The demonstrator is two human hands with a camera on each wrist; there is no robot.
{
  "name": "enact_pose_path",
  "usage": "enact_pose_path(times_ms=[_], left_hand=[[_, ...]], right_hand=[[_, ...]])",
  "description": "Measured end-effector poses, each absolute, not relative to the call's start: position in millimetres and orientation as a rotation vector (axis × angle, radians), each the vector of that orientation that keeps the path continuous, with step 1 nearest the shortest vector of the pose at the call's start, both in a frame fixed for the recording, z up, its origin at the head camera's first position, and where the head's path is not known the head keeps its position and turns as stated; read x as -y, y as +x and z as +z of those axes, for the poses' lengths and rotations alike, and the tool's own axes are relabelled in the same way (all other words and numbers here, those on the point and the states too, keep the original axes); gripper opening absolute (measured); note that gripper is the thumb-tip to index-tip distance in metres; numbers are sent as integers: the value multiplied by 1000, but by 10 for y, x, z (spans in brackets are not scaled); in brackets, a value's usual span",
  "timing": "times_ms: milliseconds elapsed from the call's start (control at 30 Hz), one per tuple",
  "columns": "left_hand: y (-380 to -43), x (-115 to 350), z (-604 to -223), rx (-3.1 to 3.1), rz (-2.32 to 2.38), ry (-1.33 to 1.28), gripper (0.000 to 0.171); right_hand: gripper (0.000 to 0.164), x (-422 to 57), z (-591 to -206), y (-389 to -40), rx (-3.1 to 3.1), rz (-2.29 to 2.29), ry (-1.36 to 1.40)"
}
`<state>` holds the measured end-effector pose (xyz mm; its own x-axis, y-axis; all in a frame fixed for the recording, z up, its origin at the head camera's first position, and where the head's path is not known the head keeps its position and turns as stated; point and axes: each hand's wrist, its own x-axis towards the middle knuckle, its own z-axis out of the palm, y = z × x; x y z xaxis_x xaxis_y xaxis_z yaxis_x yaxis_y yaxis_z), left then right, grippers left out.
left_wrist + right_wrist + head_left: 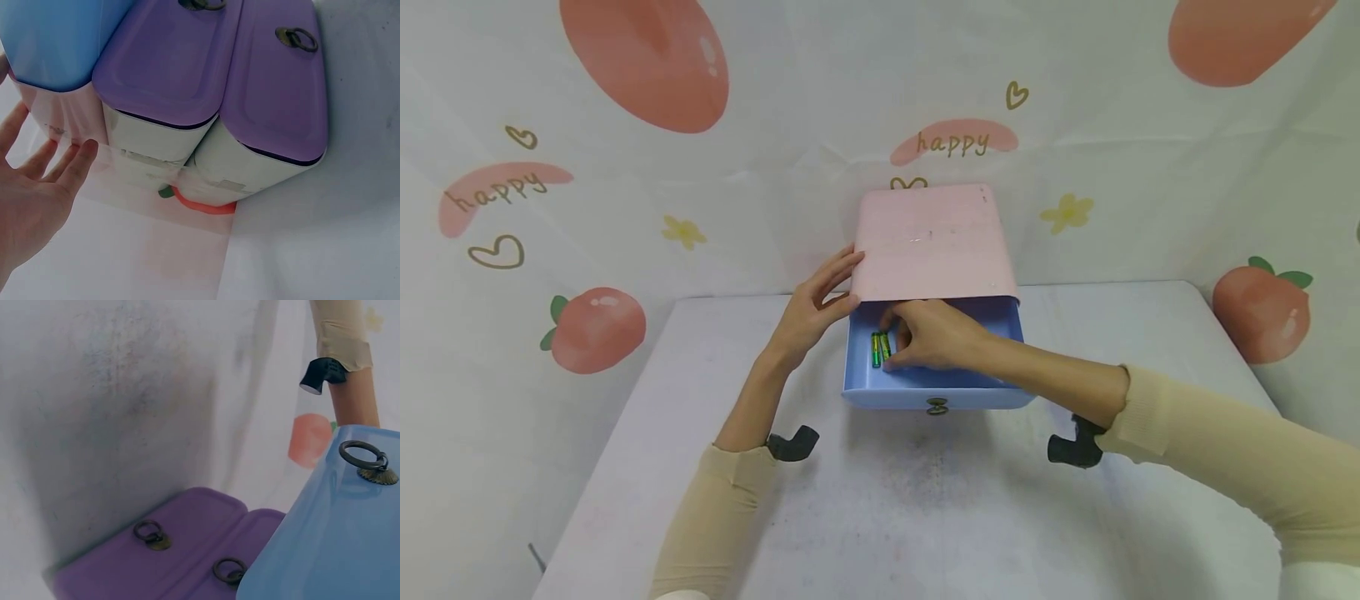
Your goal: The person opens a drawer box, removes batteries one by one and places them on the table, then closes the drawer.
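Observation:
A small drawer cabinet with a pink top [934, 242] stands against the back wall, its blue drawer [936, 398] pulled out. Two green batteries [876, 350] lie side by side at the left of that drawer. My right hand [936, 335] reaches into it, thumb and forefinger curled at the two ends of the right-hand battery [886, 345]. With fingers spread and fairly straight, my left hand [808, 312] rests against the cabinet's left side. In the left wrist view, the left hand [44, 194] touches the pink casing [69, 119]. The right wrist view does not show the right hand.
Below the blue drawer, two purple drawers [169, 62] with ring pulls are closed in pale casings. The cabinet stands on a white table [925, 517]. A dark wrist camera [793, 444] sits by the left sleeve, another [1075, 446] by the right. Behind hangs a fruit-printed cloth [820, 83].

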<state>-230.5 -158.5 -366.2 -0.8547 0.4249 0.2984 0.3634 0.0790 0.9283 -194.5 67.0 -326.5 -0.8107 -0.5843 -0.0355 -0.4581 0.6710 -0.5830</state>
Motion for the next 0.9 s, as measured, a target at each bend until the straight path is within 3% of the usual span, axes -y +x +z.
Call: enact_pose_path(times_ms=[900], left_hand=[[-2284, 1589, -3654, -2318, 1889, 819, 59]], right_hand=[[41, -949, -3040, -1754, -2419, -1125, -834]])
